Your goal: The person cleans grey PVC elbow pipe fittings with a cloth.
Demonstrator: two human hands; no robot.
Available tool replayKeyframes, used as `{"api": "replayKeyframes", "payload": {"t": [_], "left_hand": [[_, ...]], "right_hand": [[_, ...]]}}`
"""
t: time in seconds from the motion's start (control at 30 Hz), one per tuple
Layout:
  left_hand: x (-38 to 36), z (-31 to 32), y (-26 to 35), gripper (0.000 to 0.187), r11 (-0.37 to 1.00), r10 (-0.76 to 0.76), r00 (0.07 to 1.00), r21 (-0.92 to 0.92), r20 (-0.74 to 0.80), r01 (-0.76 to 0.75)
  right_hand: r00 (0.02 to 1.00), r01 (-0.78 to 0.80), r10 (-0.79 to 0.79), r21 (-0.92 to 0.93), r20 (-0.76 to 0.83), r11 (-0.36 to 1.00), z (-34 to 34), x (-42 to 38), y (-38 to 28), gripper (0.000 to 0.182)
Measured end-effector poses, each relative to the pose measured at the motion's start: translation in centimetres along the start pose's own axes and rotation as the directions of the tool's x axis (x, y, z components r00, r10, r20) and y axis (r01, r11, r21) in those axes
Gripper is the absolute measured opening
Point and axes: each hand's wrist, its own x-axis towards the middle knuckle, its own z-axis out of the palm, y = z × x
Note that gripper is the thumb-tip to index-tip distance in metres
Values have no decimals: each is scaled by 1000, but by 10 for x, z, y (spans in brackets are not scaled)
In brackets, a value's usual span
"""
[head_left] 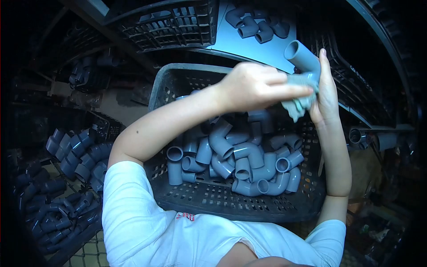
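My right hand (328, 95) holds a grey PVC elbow fitting (303, 55) upright above a black plastic basket (178, 73). Its open end points up and to the left. My left hand (253, 86) pinches a pale cloth (297, 107) and presses it against the lower part of the fitting. The basket lies in front of me. It holds several more grey elbow fittings (240, 162), heaped toward its middle and near side.
Loose grey fittings (75, 153) are piled at the left, on and beside a wire mesh (91, 253). A second black crate (171, 22) stands at the top. Beside it, a few fittings (255, 24) lie on a grey board. Dark clutter fills the right side.
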Motion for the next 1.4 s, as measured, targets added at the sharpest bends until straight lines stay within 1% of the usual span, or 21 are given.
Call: {"api": "replayKeyframes", "payload": {"t": [0.07,0.1,0.17,0.23,0.33,0.43,0.47,0.5,0.57,0.63,0.77,0.83,0.87,0.93,0.97,1.0,1.1,1.17,1.23,1.3,1.4], "left_hand": [[5,3,17,49,998,60,998,-18,-23,-60],[6,4,19,50,998,67,996,-4,-50,-68],[6,0,18,51,1000,3,999,6,-38,-2],[2,-1,12,58,996,-84,996,15,-7,84],[0,-8,-3,61,997,-50,999,63,19,49],[2,-6,5,58,999,-51,999,9,16,51],[3,-3,12,54,999,19,1000,42,1,-19],[6,-7,22,53,999,48,999,10,24,-48],[7,-11,24,54,994,82,996,65,26,-83],[9,-19,9,55,980,118,992,154,50,-124],[8,-25,-14,53,977,110,993,178,43,-116],[14,-25,0,54,970,178,984,162,23,-180],[11,-14,3,54,966,235,970,125,-58,-227],[12,-21,3,53,955,268,963,140,-38,-260],[13,-28,-4,53,958,265,964,114,-14,-261],[13,-31,-9,52,962,234,972,148,-1,-231],[12,-31,-21,54,968,206,978,151,-28,-200],[13,-32,-9,57,952,263,964,151,51,-267],[13,-20,5,57,929,364,931,80,-12,-362],[12,-23,-2,58,931,359,933,63,19,-360],[9,-29,-22,56,982,171,983,70,73,-176]], "right_hand": [[996,-87,87,9,-32,996,1,-4,3,49],[984,-169,162,102,80,980,-4,-2,7,48],[967,-248,236,135,99,959,-8,0,9,45],[978,-183,162,175,129,967,-10,3,8,43],[994,-106,104,67,28,992,-7,3,-1,42],[978,-182,180,11,107,983,-15,4,8,42],[940,-240,208,90,269,967,-23,5,16,41],[977,-188,189,-17,102,982,-14,5,21,40],[956,-239,228,40,186,970,-21,3,23,40],[967,-180,150,135,205,974,-20,-8,14,38],[976,-207,209,35,-67,978,-18,-1,9,51],[988,-151,150,-62,-24,987,-7,-16,15,58],[980,-155,163,-76,112,985,-22,-10,27,58],[967,-126,150,-126,207,984,-31,-7,25,57],[969,-115,142,-140,200,983,-32,-4,23,56],[964,-192,194,-28,182,981,-29,-3,16,56],[979,-140,150,-80,137,987,-37,5,14,58],[957,-226,218,21,192,974,-32,-4,18,59],[951,-202,252,-258,180,945,-32,-1,23,61],[958,-200,210,-71,196,977,-29,-12,21,62],[964,-230,241,-101,113,968,-22,-6,7,49]]}}
